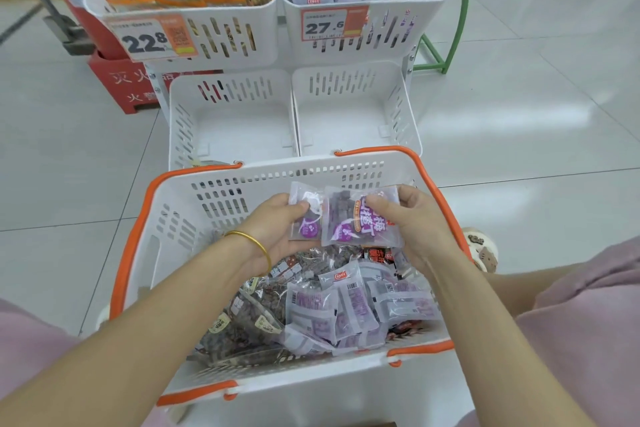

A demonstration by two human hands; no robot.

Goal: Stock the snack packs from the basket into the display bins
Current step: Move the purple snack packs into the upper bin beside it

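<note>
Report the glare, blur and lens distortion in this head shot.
Head view: even light, with a soft glare patch on the floor tiles at right; wide-angle bowing curves their seams and splays the upper display bins; the price tags show large digits but smeared small print; the purple snack packs in the left hand and right hand are sharpest.

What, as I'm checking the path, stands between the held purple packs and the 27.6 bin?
Nothing visible. The left hand and right hand hold purple snack packs above the basket; the 27.6 bin is open-topped.
</note>
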